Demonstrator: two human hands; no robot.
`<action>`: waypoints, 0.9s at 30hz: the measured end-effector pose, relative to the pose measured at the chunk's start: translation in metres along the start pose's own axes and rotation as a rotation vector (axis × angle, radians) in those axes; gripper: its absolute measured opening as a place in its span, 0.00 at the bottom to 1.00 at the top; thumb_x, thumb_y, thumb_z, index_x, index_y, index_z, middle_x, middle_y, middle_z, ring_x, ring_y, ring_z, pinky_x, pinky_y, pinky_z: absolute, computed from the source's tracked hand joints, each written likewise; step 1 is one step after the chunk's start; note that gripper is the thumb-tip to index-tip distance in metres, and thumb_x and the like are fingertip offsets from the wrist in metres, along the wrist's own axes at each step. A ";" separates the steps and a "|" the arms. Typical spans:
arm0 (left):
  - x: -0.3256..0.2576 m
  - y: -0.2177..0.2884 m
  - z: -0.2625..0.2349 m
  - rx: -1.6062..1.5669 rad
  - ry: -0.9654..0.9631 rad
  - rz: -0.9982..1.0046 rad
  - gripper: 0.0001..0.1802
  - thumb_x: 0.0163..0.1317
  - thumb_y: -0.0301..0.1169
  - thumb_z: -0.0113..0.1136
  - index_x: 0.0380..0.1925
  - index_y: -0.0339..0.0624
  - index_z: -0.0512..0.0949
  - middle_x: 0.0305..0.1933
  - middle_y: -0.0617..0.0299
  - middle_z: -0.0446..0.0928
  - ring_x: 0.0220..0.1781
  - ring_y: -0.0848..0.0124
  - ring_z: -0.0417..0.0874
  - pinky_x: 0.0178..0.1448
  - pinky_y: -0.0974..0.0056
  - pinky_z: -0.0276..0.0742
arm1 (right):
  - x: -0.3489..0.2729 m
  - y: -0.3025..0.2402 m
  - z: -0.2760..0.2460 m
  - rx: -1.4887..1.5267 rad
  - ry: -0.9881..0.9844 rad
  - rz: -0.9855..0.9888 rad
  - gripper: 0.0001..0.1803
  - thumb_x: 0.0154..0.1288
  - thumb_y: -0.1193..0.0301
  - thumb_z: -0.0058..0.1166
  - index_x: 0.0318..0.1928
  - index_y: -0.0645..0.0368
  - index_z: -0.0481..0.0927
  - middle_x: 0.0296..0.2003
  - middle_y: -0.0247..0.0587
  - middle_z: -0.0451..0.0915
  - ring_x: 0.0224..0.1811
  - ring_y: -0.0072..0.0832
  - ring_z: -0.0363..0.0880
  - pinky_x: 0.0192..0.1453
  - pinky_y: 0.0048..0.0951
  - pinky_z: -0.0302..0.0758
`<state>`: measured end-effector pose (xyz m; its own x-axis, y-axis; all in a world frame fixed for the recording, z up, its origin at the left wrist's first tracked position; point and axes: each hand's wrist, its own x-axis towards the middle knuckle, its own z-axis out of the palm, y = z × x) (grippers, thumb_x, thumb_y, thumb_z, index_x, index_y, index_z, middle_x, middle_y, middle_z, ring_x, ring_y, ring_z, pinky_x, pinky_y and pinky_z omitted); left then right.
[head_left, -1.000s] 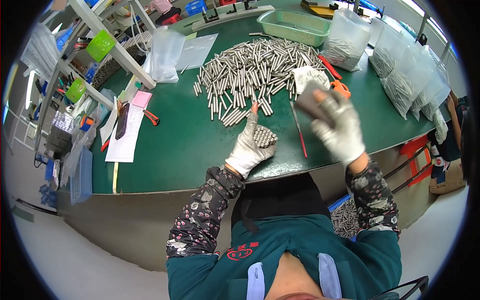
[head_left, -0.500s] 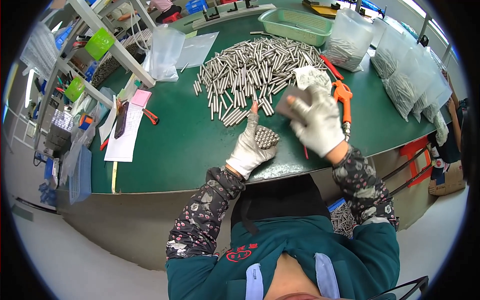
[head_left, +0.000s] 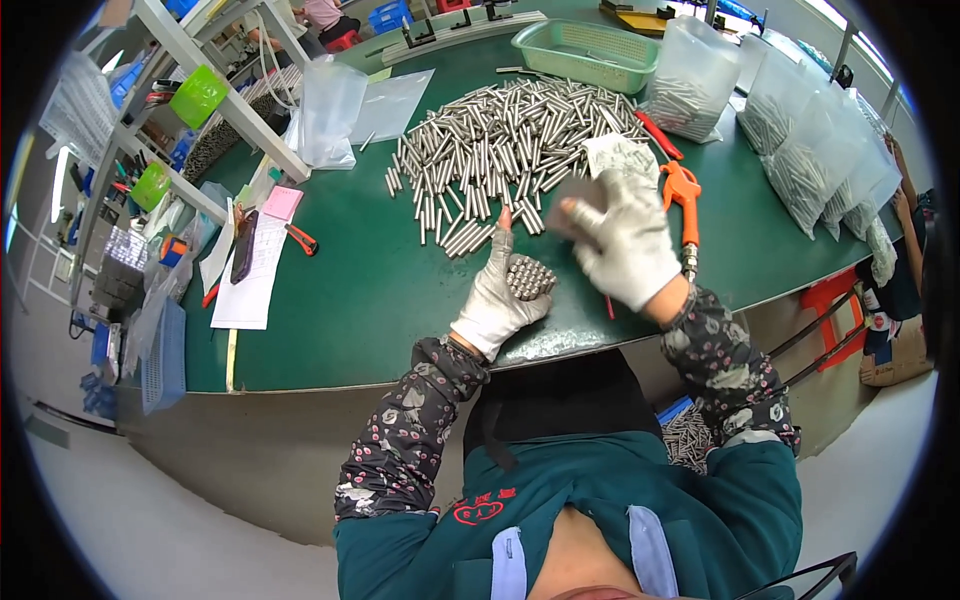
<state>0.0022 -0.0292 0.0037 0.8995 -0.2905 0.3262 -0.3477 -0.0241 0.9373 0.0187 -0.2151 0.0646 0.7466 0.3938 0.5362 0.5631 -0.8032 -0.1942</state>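
My left hand [head_left: 488, 300], in a white glove with a bare thumb tip, is closed round a bundle of steel pins [head_left: 530, 278], their round ends facing up. To the right, my gloved right hand [head_left: 635, 250] grips a flat dark brown block [head_left: 573, 212], blurred by motion, so its exact kind does not show. The block is held beside the bundle, apart from it. Just beyond both hands spreads a large heap of loose steel pins [head_left: 500, 135] on the green table [head_left: 370, 270]. A whitish cloth [head_left: 612, 155] lies at the heap's right side.
An orange air blow gun [head_left: 683, 195] and red-handled pliers [head_left: 658, 135] lie to the right. Farther right stand clear bags of pins [head_left: 800, 160]. At the back is a green basket [head_left: 585, 60]. Papers [head_left: 250, 280], a phone [head_left: 243, 248] and a red cutter [head_left: 301, 240] lie left.
My right hand and the block have shifted slightly left, and the block is now tilted and more blurred. My left hand keeps the pin bundle in almost the same place.
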 end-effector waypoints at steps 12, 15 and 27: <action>0.001 -0.007 -0.007 0.105 0.006 0.136 0.62 0.38 0.15 0.64 0.67 0.59 0.34 0.40 0.64 0.71 0.37 0.76 0.73 0.43 0.70 0.73 | -0.002 -0.020 -0.003 0.183 -0.114 -0.146 0.22 0.44 0.62 0.57 0.46 0.45 0.78 0.47 0.56 0.68 0.48 0.46 0.67 0.54 0.41 0.65; -0.002 -0.001 -0.004 -0.024 -0.036 -0.093 0.61 0.38 0.13 0.61 0.67 0.57 0.34 0.34 0.67 0.71 0.31 0.79 0.72 0.41 0.73 0.72 | 0.004 0.001 0.002 -0.260 0.056 0.033 0.21 0.44 0.64 0.56 0.45 0.46 0.79 0.44 0.52 0.69 0.47 0.45 0.69 0.51 0.41 0.66; -0.002 -0.012 -0.008 0.085 -0.042 -0.019 0.60 0.38 0.14 0.61 0.67 0.54 0.36 0.28 0.69 0.71 0.29 0.80 0.70 0.39 0.75 0.69 | -0.018 0.030 0.006 -0.119 -0.097 0.257 0.22 0.43 0.60 0.57 0.43 0.50 0.78 0.45 0.50 0.69 0.46 0.43 0.71 0.50 0.39 0.68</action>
<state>0.0065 -0.0206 -0.0073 0.8950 -0.3291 0.3013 -0.3533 -0.1105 0.9290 0.0239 -0.2439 0.0440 0.8929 0.2071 0.3997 0.3102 -0.9265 -0.2129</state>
